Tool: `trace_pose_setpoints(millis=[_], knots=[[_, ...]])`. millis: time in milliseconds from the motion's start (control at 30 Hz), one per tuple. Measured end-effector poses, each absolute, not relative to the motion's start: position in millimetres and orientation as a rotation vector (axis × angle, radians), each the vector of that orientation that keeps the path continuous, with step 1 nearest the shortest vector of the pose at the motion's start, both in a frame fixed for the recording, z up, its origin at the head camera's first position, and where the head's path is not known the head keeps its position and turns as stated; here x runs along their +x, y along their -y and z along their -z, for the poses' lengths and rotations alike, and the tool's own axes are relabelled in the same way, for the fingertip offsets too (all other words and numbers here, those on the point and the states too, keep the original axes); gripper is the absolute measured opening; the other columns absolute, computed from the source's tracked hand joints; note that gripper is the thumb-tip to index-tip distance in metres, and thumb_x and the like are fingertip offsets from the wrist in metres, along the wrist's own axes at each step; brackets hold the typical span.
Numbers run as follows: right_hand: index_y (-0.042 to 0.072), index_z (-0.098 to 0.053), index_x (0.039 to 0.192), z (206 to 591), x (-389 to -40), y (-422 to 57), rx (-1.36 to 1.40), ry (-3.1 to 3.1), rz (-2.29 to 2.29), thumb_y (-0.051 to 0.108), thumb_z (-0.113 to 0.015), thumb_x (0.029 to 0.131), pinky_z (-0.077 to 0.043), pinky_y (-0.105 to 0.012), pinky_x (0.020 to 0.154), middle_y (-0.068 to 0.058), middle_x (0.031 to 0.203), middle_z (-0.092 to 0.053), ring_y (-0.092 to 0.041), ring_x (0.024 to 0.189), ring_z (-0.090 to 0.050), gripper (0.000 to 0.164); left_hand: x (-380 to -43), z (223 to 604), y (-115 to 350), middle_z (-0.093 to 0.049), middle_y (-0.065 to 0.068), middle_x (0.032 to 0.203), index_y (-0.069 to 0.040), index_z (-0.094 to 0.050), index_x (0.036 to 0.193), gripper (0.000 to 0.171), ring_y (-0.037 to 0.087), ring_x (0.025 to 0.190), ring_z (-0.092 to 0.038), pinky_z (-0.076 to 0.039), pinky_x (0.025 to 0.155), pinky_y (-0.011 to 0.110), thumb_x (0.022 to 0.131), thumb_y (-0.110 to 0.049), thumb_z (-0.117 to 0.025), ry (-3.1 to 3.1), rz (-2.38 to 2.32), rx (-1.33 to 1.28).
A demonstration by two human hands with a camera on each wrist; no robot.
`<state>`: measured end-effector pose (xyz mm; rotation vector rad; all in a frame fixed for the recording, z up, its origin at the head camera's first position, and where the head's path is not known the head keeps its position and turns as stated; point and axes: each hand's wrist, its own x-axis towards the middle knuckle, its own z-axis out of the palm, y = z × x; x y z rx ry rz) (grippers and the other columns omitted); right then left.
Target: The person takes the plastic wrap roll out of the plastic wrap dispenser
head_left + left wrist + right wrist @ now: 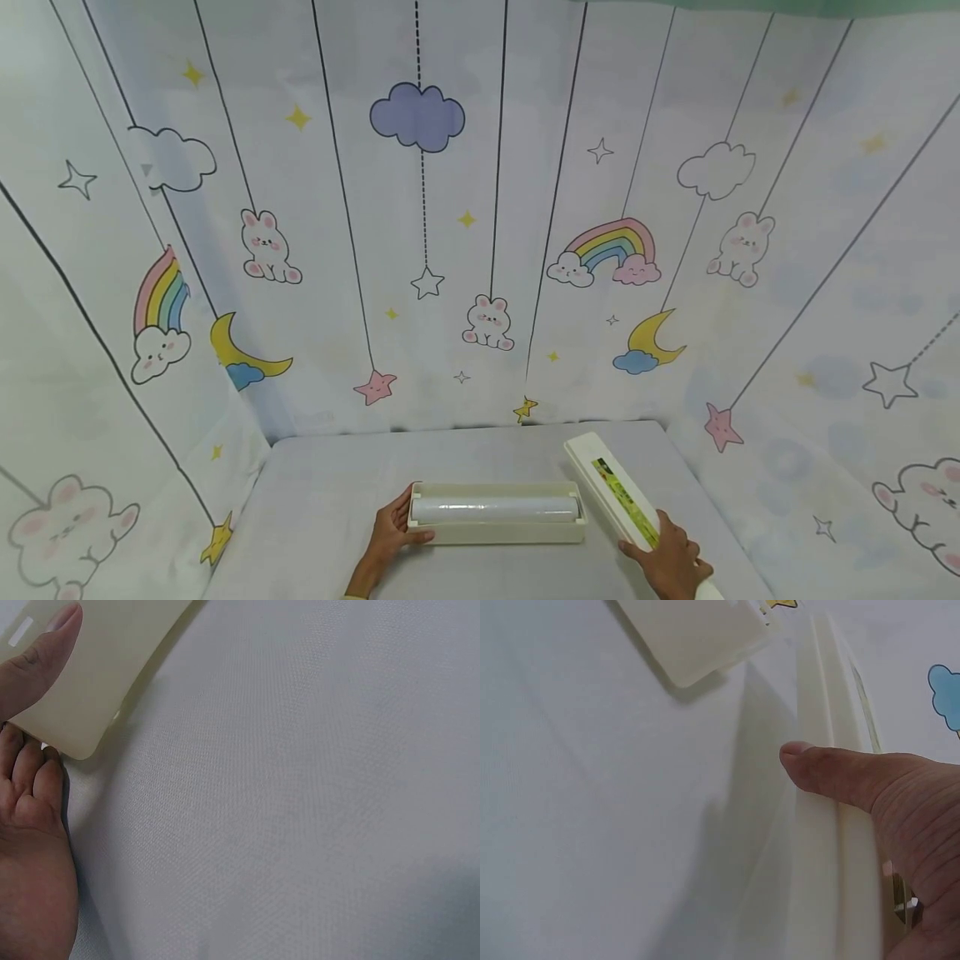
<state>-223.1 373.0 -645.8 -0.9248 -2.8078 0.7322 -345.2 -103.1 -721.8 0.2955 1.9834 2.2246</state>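
Observation:
A long cream plastic cling film box (498,534) lies uncovered on the white tabletop, with a shiny roll of cling film (495,509) inside. My left hand (390,528) grips its left end; in the left wrist view the thumb lies over the box wall (112,671) and the fingers bend at the end. To the right, my right hand (670,557) holds the long white lid (583,450), tilted and apart from the box. A green and yellow label (626,502) runs along the lid. In the right wrist view, the thumb (832,772) presses across the lid's edge.
A white cloth-covered table (322,475) spreads under the box. White curtains (420,350) printed with rabbits, stars, clouds and rainbows stand behind it and on both sides. A green strip (825,7) shows along the top.

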Motion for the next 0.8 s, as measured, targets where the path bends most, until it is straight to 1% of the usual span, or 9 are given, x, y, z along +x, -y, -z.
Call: trace_pose_setpoints(millis=[100, 200, 333, 433, 533, 600, 733, 800], knots=[[0.002, -0.039, 0.143, 649, -223, -373, -0.93, 2.815, -0.737, 0.058, -0.09, 0.062, -0.034, -0.068, 0.088, -0.032, 0.12, -0.053, -0.049, 0.103, -0.047, 0.111, -345, 722, 103, -0.038, 0.019, 0.16, -0.001, -0.036, 0.155, 0.103, 0.036, 0.146, -0.04, -0.047, 0.107, 0.012, 0.067, 0.004, -0.09, -1.989, -2.221, 0.286], [0.003, -0.039, 0.143, 651, -223, -374, -0.937, 2.83, -0.742, 0.059, -0.089, 0.062, -0.034, -0.067, 0.088, -0.031, 0.121, -0.052, -0.049, 0.104, -0.047, 0.111, -346, 723, 104, -0.037, 0.018, 0.16, -0.002, -0.036, 0.155, 0.103, 0.031, 0.147, -0.041, -0.046, 0.107, 0.01, 0.067, 0.003, -0.09, -1.997, -2.211, 0.296], [0.002, -0.039, 0.143, 654, -222, -377, -0.935, 2.851, -0.753, 0.063, -0.088, 0.061, -0.034, -0.067, 0.086, -0.032, 0.12, -0.052, -0.049, 0.103, -0.047, 0.113, -346, 723, 105, -0.033, 0.023, 0.161, 0.001, -0.033, 0.155, 0.103, 0.029, 0.146, -0.043, -0.046, 0.105, 0.008, 0.07, 0.002, -0.089, -2.034, -2.184, 0.362], [0.001, -0.038, 0.142, 655, -222, -378, -0.932, 2.862, -0.762, 0.065, -0.087, 0.06, -0.034, -0.067, 0.086, -0.032, 0.119, -0.052, -0.048, 0.101, -0.047, 0.115, -346, 723, 104, -0.033, 0.024, 0.161, 0.002, -0.033, 0.155, 0.102, 0.033, 0.146, -0.041, -0.046, 0.105, 0.008, 0.069, 0.003, -0.088, -2.022, -2.198, 0.366], [0.001, -0.038, 0.142, 658, -221, -379, -0.931, 2.866, -0.777, 0.066, -0.087, 0.059, -0.034, -0.067, 0.085, -0.033, 0.12, -0.052, -0.048, 0.102, -0.047, 0.116, -345, 722, 103, -0.034, 0.02, 0.161, 0.0, -0.035, 0.155, 0.102, 0.037, 0.147, -0.038, -0.046, 0.106, 0.009, 0.068, 0.005, -0.089, -1.994, -2.221, 0.329], [0.001, -0.039, 0.142, 660, -222, -380, -0.933, 2.866, -0.781, 0.066, -0.087, 0.059, -0.034, -0.066, 0.085, -0.032, 0.119, -0.052, -0.048, 0.101, -0.047, 0.116, -345, 722, 103, -0.035, 0.021, 0.161, 0.0, -0.035, 0.155, 0.102, 0.039, 0.147, -0.037, -0.046, 0.107, 0.011, 0.068, 0.005, -0.089, -1.997, -2.22, 0.326], [0.0, -0.039, 0.142, 663, -222, -379, -0.954, 2.871, -0.771, 0.067, -0.087, 0.056, -0.035, -0.066, 0.086, -0.033, 0.12, -0.051, -0.047, 0.101, -0.046, 0.119, -345, 721, 103, -0.036, 0.02, 0.16, -0.001, -0.035, 0.155, 0.103, 0.039, 0.147, -0.037, -0.046, 0.108, 0.012, 0.067, 0.007, -0.089, -1.984, -2.23, 0.304], [0.0, -0.038, 0.143, 664, -222, -379, -0.963, 2.88, -0.764, 0.068, -0.087, 0.056, -0.036, -0.067, 0.086, -0.034, 0.122, -0.05, -0.048, 0.102, -0.046, 0.12, -345, 721, 103, -0.037, 0.019, 0.16, -0.001, -0.036, 0.155, 0.104, 0.039, 0.148, -0.036, -0.046, 0.108, 0.011, 0.066, 0.008, -0.089, -1.972, -2.239, 0.289]])
